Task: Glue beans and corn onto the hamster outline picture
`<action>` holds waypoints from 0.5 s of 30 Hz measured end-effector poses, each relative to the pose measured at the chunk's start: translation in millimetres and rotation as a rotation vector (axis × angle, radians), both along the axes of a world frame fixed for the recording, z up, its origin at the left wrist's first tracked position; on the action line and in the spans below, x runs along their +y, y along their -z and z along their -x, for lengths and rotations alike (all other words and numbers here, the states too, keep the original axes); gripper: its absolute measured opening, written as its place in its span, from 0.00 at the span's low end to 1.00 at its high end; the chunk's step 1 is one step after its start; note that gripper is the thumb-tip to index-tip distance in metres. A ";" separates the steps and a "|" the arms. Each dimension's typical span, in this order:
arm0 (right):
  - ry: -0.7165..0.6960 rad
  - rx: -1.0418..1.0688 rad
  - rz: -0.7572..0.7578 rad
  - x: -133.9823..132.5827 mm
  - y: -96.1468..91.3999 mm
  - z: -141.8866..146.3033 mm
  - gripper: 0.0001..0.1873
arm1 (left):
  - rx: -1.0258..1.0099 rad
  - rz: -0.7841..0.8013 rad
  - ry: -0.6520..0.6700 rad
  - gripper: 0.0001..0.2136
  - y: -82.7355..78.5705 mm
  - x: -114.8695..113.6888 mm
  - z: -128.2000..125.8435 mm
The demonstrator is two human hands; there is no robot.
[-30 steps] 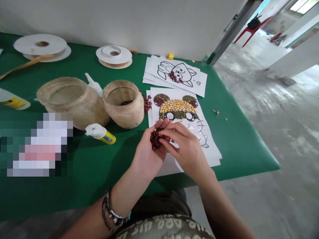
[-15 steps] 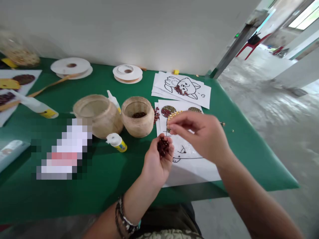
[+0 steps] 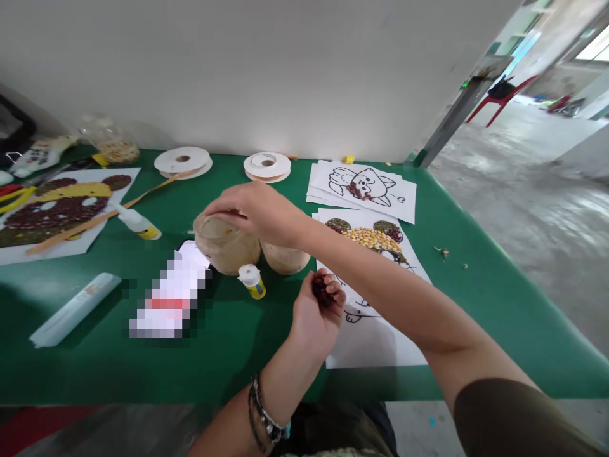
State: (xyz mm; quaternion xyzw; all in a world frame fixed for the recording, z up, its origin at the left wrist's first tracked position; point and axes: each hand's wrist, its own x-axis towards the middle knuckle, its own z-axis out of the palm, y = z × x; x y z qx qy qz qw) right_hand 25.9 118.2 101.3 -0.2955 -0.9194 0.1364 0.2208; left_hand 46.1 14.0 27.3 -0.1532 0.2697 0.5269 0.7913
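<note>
My left hand [image 3: 318, 312] is cupped shut around a small heap of dark red beans [image 3: 321, 291], held just above the green table's front part. My right hand [image 3: 254, 212] reaches across to the left, fingers pinched together over the mouth of the larger woven jar [image 3: 223, 249]; what they pinch is too small to make out. A smaller woven jar [image 3: 285, 258] stands right beside it, partly hidden by my forearm. The hamster drawing [image 3: 380, 333], with yellow corn [image 3: 373, 238] and dark beans glued on its head, lies under my right arm.
A small glue bottle [image 3: 252, 281] lies before the jars. Cat drawings [image 3: 366, 185], two tape reels [image 3: 182, 160] [image 3: 266, 166], another bean picture [image 3: 57, 211], a second glue bottle [image 3: 137, 223] and a white tube [image 3: 76, 309] spread over the green table [image 3: 476, 298]. Bare floor lies to the right.
My right hand left the beans in my left palm, rose, and swung left to the large jar. The left hand stayed cupped. My view turned left and up.
</note>
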 end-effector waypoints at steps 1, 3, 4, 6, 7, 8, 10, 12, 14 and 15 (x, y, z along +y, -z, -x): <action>-0.006 0.048 0.004 -1.1 -1.9 -4.0 0.11 | -0.005 0.000 0.002 0.18 -0.4 0.0 0.4; -0.012 0.185 0.009 -6.7 -7.9 -19.0 0.12 | -0.017 -0.007 0.003 0.18 -1.2 -0.3 1.2; -0.003 0.263 0.012 -11.3 -11.5 -29.7 0.12 | -0.024 -0.012 0.003 0.18 -1.5 -0.5 1.6; -0.018 0.359 0.019 -23.1 -17.9 -55.1 0.12 | -0.033 -0.021 0.006 0.18 -1.7 -1.1 1.9; -0.005 0.373 0.011 -29.7 -19.7 -68.3 0.12 | -0.033 -0.020 0.009 0.18 -1.5 -1.3 1.8; 0.027 0.346 0.013 -36.2 -20.0 -81.1 0.11 | -0.030 -0.016 0.013 0.18 -1.3 -1.4 1.4; 0.080 0.228 0.004 -47.6 -15.4 -102.8 0.08 | -0.018 -0.005 0.021 0.17 -0.7 -1.4 -0.2; 0.100 0.085 0.020 -55.7 -4.3 -117.4 0.07 | 0.011 0.010 0.015 0.16 -0.3 -1.2 -2.5; 0.126 -0.070 0.056 -60.6 9.4 -124.8 0.07 | 0.045 0.034 -0.005 0.14 -0.4 -0.7 -4.9; 0.147 -0.138 0.076 -62.1 15.9 -126.3 0.07 | 0.058 0.047 -0.018 0.14 -0.8 -0.4 -5.9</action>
